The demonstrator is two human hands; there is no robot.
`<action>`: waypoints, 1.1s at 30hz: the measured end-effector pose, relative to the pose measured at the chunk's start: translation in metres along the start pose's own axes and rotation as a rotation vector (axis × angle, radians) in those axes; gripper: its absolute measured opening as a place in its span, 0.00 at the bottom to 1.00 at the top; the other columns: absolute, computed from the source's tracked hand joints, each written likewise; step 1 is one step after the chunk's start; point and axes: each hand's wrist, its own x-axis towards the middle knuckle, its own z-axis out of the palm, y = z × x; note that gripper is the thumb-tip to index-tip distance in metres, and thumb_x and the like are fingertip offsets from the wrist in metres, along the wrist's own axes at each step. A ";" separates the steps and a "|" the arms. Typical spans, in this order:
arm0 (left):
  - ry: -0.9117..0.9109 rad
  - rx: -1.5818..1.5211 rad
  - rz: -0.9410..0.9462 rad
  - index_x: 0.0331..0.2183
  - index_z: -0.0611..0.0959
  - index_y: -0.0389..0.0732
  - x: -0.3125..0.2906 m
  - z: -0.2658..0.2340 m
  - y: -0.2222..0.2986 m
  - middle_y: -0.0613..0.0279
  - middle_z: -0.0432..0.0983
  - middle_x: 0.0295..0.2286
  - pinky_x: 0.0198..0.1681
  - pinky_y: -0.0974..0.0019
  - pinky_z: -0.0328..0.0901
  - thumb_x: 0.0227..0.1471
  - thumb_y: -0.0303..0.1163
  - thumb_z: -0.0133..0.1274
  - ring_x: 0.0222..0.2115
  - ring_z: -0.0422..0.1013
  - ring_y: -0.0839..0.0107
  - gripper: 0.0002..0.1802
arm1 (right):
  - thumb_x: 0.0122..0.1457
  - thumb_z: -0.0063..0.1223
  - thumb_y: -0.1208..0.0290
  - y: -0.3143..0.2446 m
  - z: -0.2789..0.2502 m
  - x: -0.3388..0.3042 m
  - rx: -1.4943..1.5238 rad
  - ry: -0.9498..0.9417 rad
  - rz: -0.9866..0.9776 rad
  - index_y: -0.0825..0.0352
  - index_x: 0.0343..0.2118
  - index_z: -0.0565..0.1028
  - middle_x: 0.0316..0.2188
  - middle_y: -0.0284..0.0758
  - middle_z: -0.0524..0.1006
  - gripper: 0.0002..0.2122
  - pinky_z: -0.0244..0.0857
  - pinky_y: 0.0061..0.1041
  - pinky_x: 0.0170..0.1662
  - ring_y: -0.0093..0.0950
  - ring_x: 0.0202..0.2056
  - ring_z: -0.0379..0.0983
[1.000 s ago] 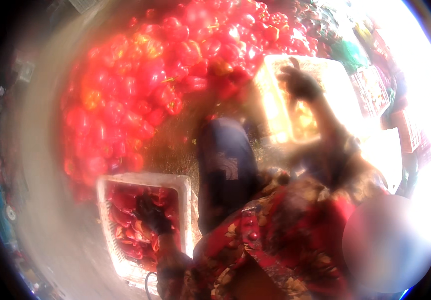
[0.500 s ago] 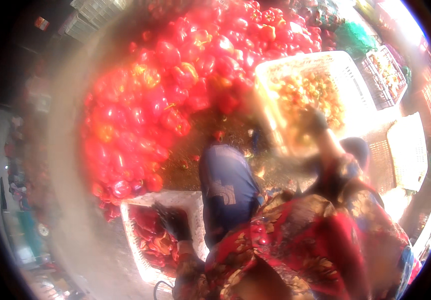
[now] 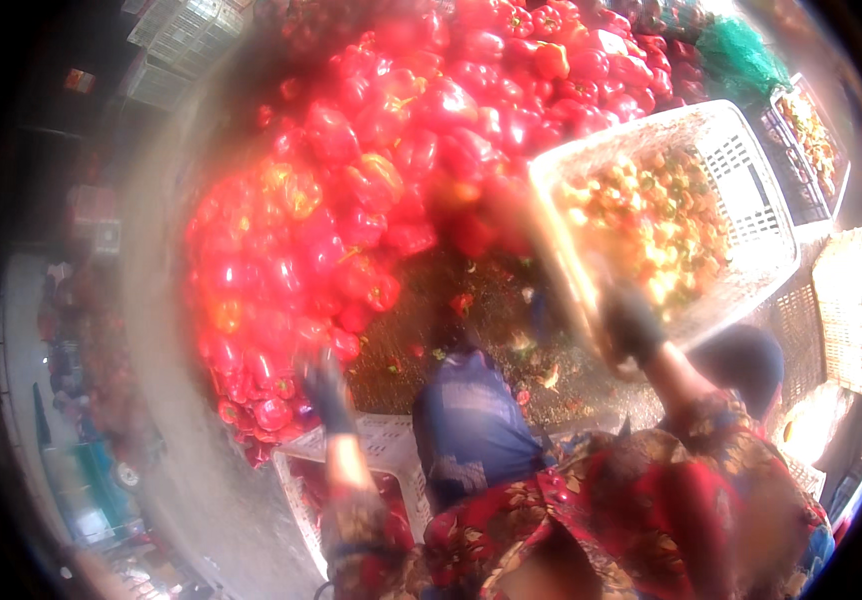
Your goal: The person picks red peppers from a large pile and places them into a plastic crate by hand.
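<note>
My left hand (image 3: 327,395), in a dark glove, reaches to the near edge of a big heap of red bell peppers (image 3: 281,275). Its fingers stretch out against the peppers, and nothing shows in it. Below that arm stands a white plastic crate (image 3: 391,445) with red pepper pieces inside, partly hidden by my forearm. My right hand (image 3: 633,325), also dark-gloved, is at the near left corner of a larger white crate (image 3: 773,215). That crate holds many yellowish-green pepper cores (image 3: 666,225). Glare and blur hide the right fingers and anything in them.
My knee (image 3: 476,410) is between the two crates, over wet brown ground (image 3: 406,335) strewn with scraps. A green net bag (image 3: 741,60) and another crate of cores (image 3: 811,140) lie beyond at the right. A pale woven basket (image 3: 848,305) stands at the far right.
My left hand has moved up out of the lower crate to the pepper heap. My right hand has drawn back from over the cores to the crate's near corner. The view has shifted slightly.
</note>
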 end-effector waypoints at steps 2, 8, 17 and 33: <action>-0.094 0.079 0.113 0.60 0.59 0.32 0.039 0.096 0.025 0.51 0.62 0.53 0.51 0.61 0.64 0.54 0.30 0.57 0.50 0.64 0.66 0.37 | 0.56 0.50 0.73 0.001 0.014 0.001 0.273 0.062 0.175 0.68 0.34 0.74 0.27 0.31 0.74 0.06 0.66 0.25 0.31 0.26 0.31 0.71; 0.049 0.663 0.555 0.64 0.43 0.35 0.178 0.232 -0.015 0.40 0.44 0.63 0.62 0.52 0.52 0.44 0.51 0.64 0.63 0.49 0.51 0.62 | 0.60 0.54 0.64 -0.011 0.015 0.007 1.104 0.008 0.678 0.68 0.37 0.75 0.27 0.27 0.74 0.11 0.62 0.18 0.29 0.17 0.27 0.68; -0.048 0.690 0.370 0.63 0.49 0.37 0.189 0.276 -0.011 0.41 0.57 0.57 0.54 0.55 0.62 0.45 0.47 0.62 0.57 0.60 0.52 0.55 | 0.63 0.50 0.66 -0.009 0.014 0.005 0.845 0.098 0.469 0.68 0.37 0.75 0.24 0.29 0.73 0.10 0.61 0.18 0.28 0.16 0.24 0.67; -0.973 -0.415 -0.117 0.59 0.65 0.41 -0.016 0.237 0.103 0.61 0.66 0.51 0.55 0.63 0.61 0.61 0.48 0.45 0.50 0.65 0.68 0.31 | 0.64 0.47 0.60 -0.097 -0.119 0.048 1.231 0.055 0.218 0.70 0.41 0.74 0.27 0.38 0.74 0.15 0.67 0.28 0.33 0.27 0.29 0.72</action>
